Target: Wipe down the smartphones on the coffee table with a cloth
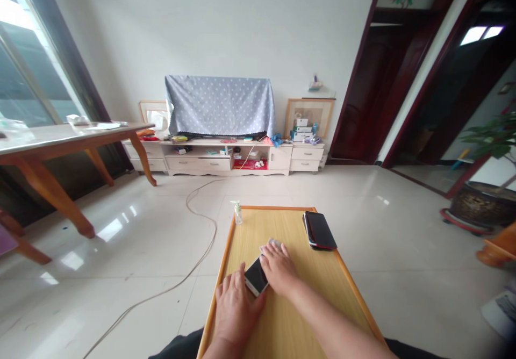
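Note:
A white-edged smartphone (pixel 255 277) with a dark screen lies slantwise on the small wooden table (pixel 322 305). My left hand (pixel 234 302) grips its lower left side, thumb at the near corner and fingers along the left edge. Over the phone's upper right part rests my right hand (pixel 279 267), with its fingers close together and bent down on a pale grey, cloth-like piece (pixel 274 242). Most of that piece is hidden under the fingers, so its exact kind is unclear.
A small clear pump bottle (pixel 238 214) stands at the table's far left corner. Near the right edge lie stacked dark tablet-like devices (pixel 320 230). A cable (pixel 201 262) runs along the floor to a low TV cabinet (pixel 201 163). Left is a larger table (pixel 80 138).

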